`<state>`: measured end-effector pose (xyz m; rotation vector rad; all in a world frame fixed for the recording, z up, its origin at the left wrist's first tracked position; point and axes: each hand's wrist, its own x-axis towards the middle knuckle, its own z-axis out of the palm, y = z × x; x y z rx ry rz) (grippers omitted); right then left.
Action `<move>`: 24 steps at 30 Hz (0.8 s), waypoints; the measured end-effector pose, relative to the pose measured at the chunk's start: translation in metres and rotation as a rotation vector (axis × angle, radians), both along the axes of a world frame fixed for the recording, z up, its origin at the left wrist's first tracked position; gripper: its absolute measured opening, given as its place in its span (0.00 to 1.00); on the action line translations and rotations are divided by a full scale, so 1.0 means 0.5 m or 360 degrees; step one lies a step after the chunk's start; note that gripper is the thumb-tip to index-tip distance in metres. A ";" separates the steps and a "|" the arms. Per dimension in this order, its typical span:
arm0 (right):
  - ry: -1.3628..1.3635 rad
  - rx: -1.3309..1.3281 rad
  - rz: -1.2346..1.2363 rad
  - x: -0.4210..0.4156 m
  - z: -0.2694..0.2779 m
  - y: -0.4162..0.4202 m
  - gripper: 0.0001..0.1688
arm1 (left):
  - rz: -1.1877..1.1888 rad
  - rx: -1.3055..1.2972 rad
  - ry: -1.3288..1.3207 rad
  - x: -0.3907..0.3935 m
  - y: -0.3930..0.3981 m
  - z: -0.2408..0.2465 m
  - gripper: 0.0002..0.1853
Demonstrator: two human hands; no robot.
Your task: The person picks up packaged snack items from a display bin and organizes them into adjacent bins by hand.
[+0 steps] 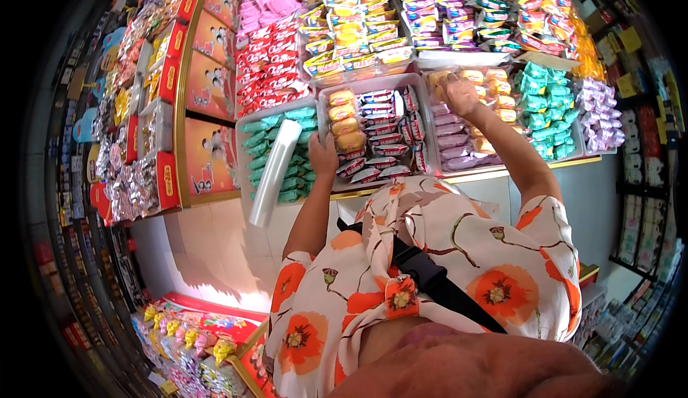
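My left hand point(323, 153) is at the side wall of a clear plastic bin point(321, 108), its fingers closed over the rim. In that bin, yellow round wrapped cakes point(344, 121) stand in a column beside dark wrapped snack bars point(384, 137). A roll of clear plastic bags point(276, 175) lies slantwise on teal wrapped snacks point(293, 169), left of this hand. My right hand point(460, 95) reaches into the neighbouring bin, touching yellow wrapped cakes point(497, 89) above lilac packets point(450, 132). Its fingertips are partly hidden, so a hold is unclear.
Behind are red wrapped snacks point(269, 67), yellow packets point(352, 32) and purple packets point(422, 13). Teal pouches point(545, 107) and pale purple packets point(596, 113) stand at right. A sweets display with red-fronted boxes point(166, 177) rises at left. Another candy stand point(199, 339) is at lower left.
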<state>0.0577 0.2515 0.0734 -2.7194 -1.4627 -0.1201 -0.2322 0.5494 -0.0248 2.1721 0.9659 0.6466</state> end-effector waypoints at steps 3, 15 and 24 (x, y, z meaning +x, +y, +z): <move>-0.0060 0.0269 0.0108 -0.041 0.037 0.034 0.22 | -0.0048 -0.0109 0.0043 0.006 -0.006 0.018 0.24; 0.0352 -0.0029 0.0768 -0.302 -0.051 0.351 0.36 | -0.0032 -0.0133 -0.0009 0.001 0.002 0.004 0.23; -0.0076 0.0130 0.0689 -0.341 -0.084 0.366 0.22 | -0.0050 -0.0163 -0.0040 0.009 0.003 -0.009 0.23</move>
